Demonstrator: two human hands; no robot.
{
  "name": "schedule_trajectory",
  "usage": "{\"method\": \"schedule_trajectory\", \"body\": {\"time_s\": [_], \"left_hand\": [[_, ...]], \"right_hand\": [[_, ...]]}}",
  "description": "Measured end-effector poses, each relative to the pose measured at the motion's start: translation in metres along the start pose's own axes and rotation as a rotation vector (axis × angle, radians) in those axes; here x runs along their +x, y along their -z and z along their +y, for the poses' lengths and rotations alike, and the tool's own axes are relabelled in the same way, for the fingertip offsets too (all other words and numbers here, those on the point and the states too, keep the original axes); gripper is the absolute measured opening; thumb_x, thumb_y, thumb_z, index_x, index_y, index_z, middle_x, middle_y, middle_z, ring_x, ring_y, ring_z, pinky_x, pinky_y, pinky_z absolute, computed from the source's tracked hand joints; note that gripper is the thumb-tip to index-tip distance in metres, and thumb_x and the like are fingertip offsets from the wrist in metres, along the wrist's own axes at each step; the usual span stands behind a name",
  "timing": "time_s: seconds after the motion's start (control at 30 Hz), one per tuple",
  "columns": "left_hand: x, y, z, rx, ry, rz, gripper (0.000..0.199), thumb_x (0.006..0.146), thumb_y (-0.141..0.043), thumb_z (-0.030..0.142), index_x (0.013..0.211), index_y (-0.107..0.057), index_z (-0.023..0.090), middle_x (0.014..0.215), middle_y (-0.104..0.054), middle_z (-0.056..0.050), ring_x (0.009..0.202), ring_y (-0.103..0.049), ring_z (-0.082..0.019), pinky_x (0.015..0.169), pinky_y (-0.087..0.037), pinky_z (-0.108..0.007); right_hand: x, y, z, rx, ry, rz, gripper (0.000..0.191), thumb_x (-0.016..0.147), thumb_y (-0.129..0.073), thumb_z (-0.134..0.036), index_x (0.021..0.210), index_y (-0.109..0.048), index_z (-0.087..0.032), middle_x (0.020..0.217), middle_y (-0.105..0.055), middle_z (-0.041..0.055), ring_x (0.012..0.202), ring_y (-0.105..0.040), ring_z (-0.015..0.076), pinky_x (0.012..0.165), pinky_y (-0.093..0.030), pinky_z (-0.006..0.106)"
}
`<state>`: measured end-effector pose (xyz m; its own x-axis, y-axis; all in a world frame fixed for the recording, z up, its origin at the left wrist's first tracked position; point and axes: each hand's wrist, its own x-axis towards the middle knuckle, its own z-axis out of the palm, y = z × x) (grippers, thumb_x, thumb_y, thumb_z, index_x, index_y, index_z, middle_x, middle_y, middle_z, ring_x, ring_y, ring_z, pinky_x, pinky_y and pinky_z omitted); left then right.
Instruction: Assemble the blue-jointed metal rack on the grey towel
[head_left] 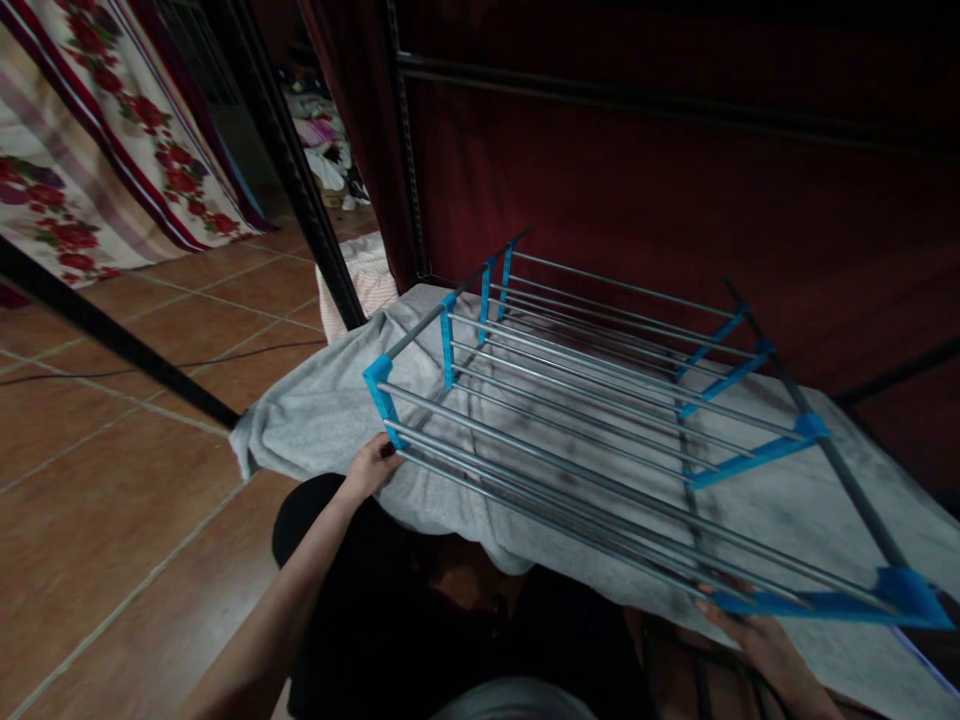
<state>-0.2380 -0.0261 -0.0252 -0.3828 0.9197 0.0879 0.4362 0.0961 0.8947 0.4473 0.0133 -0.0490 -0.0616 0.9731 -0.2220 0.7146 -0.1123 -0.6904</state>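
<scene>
A shoe rack (570,440) of grey metal tubes with blue plastic brackets rests on a grey blanket in front of me. My left hand (371,466) has its fingers closed around the bottom of the near left blue bracket (386,405). At the near right lower corner, my right hand (739,610) grips the rack beside another blue bracket (810,605). Tubes and bracket partly hide the right fingers. Thinner parallel tubes run between the left and right brackets, and a dark rod joins the brackets at each side.
The grey blanket (300,400) covers a low surface inside a dark metal frame (300,180). Behind hangs a dark red curtain (637,190). Left are a tiled floor (97,530), a black cable (187,360) and a flowered curtain (112,130). My knees are below the near edge.
</scene>
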Motion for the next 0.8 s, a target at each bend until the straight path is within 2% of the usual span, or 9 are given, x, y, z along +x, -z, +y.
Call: {"method": "schedule_trajectory", "body": {"time_s": [0.13,0.23,0.43,0.63,0.8], "left_hand": [[0.001,0.018,0.005,-0.115,0.08,-0.234,0.048,0.064,-0.08,0.05,0.094,-0.065,0.016,0.084,-0.066,-0.004,0.083,-0.061,-0.022,0.083,-0.053,-0.038],[0.008,0.027,0.007,-0.143,0.103,-0.352,0.049,0.061,-0.082,0.051,0.092,-0.066,0.017,0.084,-0.066,-0.004,0.083,-0.061,-0.022,0.081,-0.053,-0.037],[0.021,0.026,0.004,-0.09,0.087,-0.353,0.044,0.056,-0.083,0.049,0.079,-0.063,0.018,0.077,-0.065,-0.003,0.078,-0.061,-0.022,0.076,-0.054,-0.036],[0.031,0.029,0.002,-0.075,0.09,-0.446,0.042,0.057,-0.08,0.038,0.091,-0.065,0.017,0.085,-0.068,-0.005,0.081,-0.062,-0.022,0.076,-0.055,-0.036],[0.039,0.03,0.0,-0.131,0.123,-0.536,0.045,0.059,-0.082,0.033,0.097,-0.064,0.017,0.089,-0.067,-0.004,0.087,-0.062,-0.024,0.083,-0.053,-0.039]], "right_hand": [[-0.002,-0.001,0.0,0.008,0.011,0.014,0.04,0.062,-0.075,-0.057,0.09,-0.082,-0.03,0.109,-0.076,0.0066,0.112,-0.067,0.038,0.103,-0.053,0.047],[-0.002,0.0,-0.001,0.005,0.025,0.033,0.041,0.06,-0.075,-0.056,0.089,-0.082,-0.029,0.108,-0.076,0.0078,0.111,-0.067,0.0381,0.101,-0.054,0.046],[-0.002,0.002,-0.002,0.001,0.011,0.026,0.042,0.06,-0.075,-0.057,0.09,-0.082,-0.028,0.109,-0.076,0.0076,0.113,-0.066,0.0385,0.102,-0.053,0.047],[-0.003,0.002,0.001,0.012,0.022,0.017,0.035,0.059,-0.075,-0.053,0.084,-0.083,-0.03,0.104,-0.077,0.006,0.111,-0.067,0.0391,0.098,-0.056,0.045],[-0.006,0.005,-0.01,0.022,0.026,0.018,0.032,0.057,-0.074,-0.052,0.077,-0.082,-0.027,0.098,-0.078,0.0061,0.103,-0.071,0.0371,0.091,-0.06,0.042]]}}
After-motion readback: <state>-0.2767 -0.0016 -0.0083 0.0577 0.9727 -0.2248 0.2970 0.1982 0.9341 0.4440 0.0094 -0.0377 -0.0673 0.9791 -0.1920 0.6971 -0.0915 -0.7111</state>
